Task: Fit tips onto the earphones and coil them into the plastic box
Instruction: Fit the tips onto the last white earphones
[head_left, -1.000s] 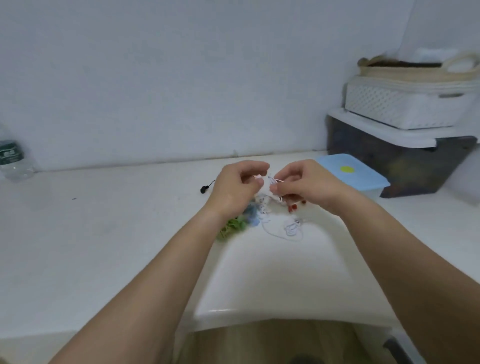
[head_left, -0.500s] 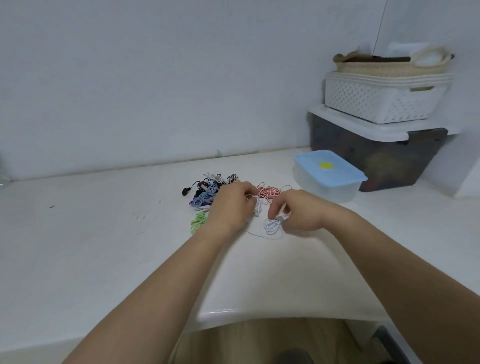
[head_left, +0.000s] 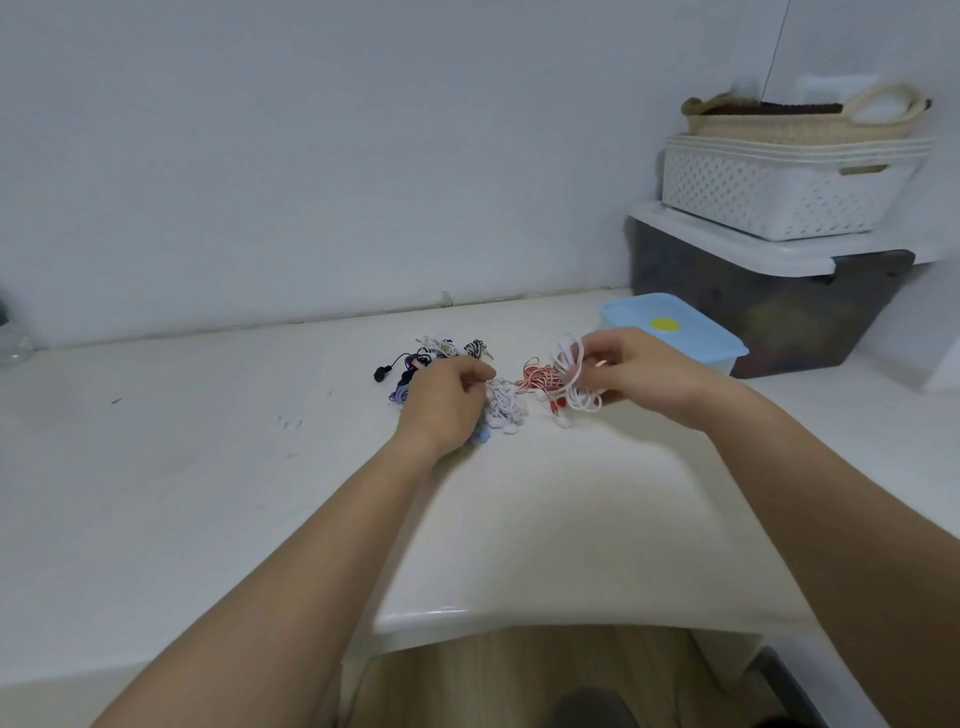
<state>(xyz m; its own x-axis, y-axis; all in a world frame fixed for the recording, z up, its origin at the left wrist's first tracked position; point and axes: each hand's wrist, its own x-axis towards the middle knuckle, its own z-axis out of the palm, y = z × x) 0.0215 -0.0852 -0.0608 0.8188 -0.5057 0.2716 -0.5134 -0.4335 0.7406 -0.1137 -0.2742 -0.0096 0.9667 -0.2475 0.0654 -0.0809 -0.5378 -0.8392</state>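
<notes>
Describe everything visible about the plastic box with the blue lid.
The plastic box is low and rounded-rectangular, with a translucent whitish body and a light blue lid bearing a round yellow spot near its middle. The lid is on. It sits flat on the white counter, far right, just in front of the dark storage bin. The right hand, holding white earphones, overlaps its near left corner in the view; whether they touch cannot be told.

The left hand (head_left: 444, 405) hides its fingertips and part of the earphone pile (head_left: 506, 404).
</notes>
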